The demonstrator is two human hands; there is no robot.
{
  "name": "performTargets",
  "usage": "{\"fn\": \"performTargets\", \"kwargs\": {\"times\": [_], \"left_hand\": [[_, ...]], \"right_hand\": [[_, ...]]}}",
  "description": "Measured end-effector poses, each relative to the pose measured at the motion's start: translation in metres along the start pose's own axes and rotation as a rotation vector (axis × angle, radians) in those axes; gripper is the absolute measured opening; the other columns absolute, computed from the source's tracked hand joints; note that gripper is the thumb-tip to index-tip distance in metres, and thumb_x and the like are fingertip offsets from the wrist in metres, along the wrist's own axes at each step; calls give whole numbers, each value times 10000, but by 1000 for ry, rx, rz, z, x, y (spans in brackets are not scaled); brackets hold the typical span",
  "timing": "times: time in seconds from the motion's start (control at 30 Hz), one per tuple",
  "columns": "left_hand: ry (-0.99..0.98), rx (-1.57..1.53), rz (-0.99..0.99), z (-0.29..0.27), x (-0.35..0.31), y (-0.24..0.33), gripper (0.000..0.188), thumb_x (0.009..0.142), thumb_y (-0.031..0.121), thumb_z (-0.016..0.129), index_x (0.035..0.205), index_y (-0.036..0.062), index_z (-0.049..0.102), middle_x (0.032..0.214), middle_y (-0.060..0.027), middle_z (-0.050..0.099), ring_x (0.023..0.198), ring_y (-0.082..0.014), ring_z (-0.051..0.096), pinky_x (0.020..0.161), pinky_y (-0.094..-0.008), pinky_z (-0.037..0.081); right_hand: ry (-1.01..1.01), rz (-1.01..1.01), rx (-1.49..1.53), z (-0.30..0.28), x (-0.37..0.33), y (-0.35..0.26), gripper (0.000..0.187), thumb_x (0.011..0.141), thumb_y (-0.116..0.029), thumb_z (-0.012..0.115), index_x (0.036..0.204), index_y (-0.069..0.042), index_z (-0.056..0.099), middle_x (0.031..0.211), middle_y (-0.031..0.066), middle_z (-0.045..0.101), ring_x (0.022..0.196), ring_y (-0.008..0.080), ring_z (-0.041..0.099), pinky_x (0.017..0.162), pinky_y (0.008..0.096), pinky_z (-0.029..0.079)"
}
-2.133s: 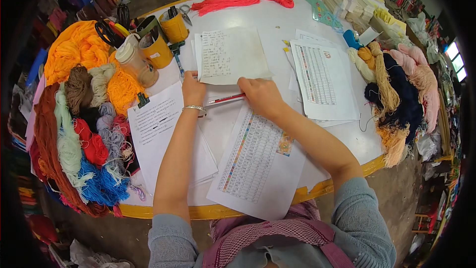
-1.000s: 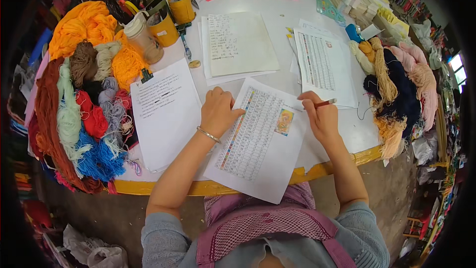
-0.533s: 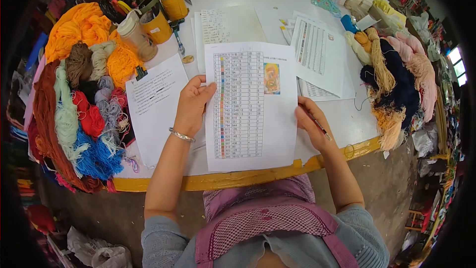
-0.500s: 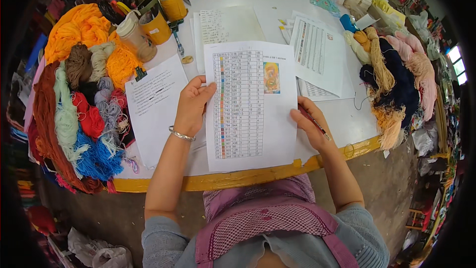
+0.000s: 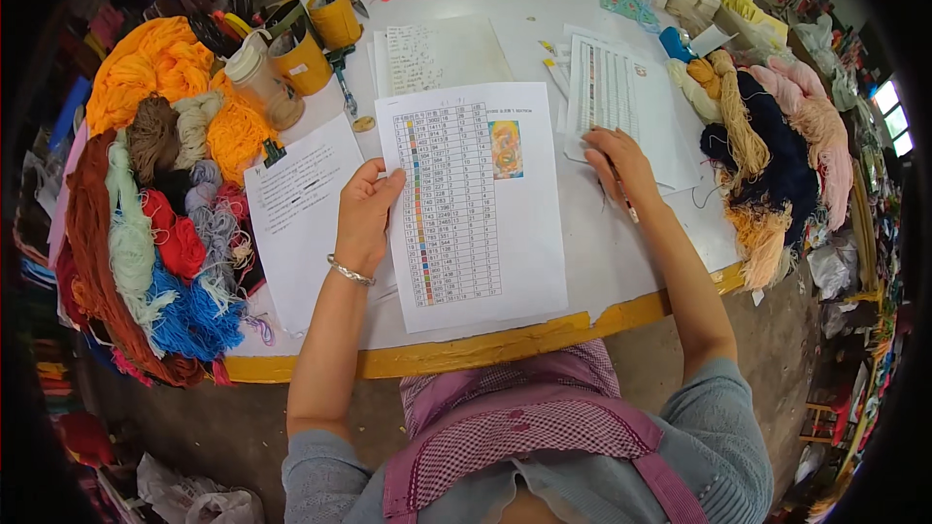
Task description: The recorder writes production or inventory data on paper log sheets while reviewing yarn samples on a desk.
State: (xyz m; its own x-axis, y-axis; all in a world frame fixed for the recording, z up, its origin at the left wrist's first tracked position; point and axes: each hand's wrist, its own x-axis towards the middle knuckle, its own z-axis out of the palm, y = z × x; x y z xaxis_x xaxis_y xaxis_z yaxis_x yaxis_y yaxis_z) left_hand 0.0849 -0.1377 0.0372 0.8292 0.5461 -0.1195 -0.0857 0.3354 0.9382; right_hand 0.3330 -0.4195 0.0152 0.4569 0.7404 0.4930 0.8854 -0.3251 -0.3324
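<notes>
White table (image 5: 612,267), left fingers (image 5: 377,184) pinching a printed chart (image 5: 529,252), right fingers (image 5: 612,147) half-curled, holding a pencil (image 5: 632,212).

The knitted top (image 5: 723,446) is grey-blue, its sleeves (image 5: 325,461) short; the apron (image 5: 515,429) is purple and finely checked; a silver bracelet (image 5: 351,273) is on the left wrist (image 5: 359,252).

The left grip (image 5: 365,218) holds a printed chart (image 5: 476,209) above the white surface (image 5: 534,0); the right grip (image 5: 619,165), with a pencil (image 5: 631,210), is at some stacked sheets (image 5: 612,92). Orange yarn (image 5: 146,68) lies left, navy yarn (image 5: 762,155) right.
</notes>
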Motion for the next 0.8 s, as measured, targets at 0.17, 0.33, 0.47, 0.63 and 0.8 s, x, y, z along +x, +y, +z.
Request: {"fn": "performTargets", "kwargs": {"times": [0.17, 0.33, 0.47, 0.63, 0.8], "left_hand": [[3, -101, -60, 10, 5, 4, 161, 962, 55, 585, 1107, -15, 586, 972, -110, 716, 799, -113, 680, 689, -228, 545], [-88, 45, -82, 39, 21, 1, 177, 977, 145, 595, 1048, -12, 630, 958, -64, 711, 813, -107, 661, 704, -248, 538], [80, 774, 189, 16, 75, 2, 317, 957, 284, 604, 956, -26, 669, 881, -130, 709, 707, -193, 668, 622, -309, 500], [362, 1353, 425, -16, 133, -4, 335, 795, 316, 750, 912, 12, 672, 965, -180, 687, 843, -340, 654, 711, -412, 529], [264, 1404, 59, -1, 138, 6, 371, 714, 337, 804, 850, 27, 652, 898, -144, 698, 848, -305, 663, 709, -385, 531]], "right_hand": [[-4, 350, 508, -18, -2, -54, 269, 967, -212, 587, 1121, 7, 612, 1007, 115, 682, 975, 199, 626, 887, 339, 481], [-75, 707, 1061, -23, -8, -69, 261, 894, -98, 664, 1135, -4, 625, 1000, 56, 688, 896, 116, 623, 830, 268, 497], [21, 717, 1016, -49, -10, -19, 250, 859, -37, 691, 1096, 11, 631, 984, 44, 691, 872, 102, 634, 785, 250, 511], [-15, 757, 790, -72, -20, 51, 265, 832, -34, 705, 1077, 34, 630, 929, 26, 675, 830, 87, 605, 766, 218, 484], [85, 570, 141, -55, -42, 78, 290, 862, -67, 711, 1129, 8, 627, 904, 65, 664, 801, 133, 588, 760, 250, 484]]}}
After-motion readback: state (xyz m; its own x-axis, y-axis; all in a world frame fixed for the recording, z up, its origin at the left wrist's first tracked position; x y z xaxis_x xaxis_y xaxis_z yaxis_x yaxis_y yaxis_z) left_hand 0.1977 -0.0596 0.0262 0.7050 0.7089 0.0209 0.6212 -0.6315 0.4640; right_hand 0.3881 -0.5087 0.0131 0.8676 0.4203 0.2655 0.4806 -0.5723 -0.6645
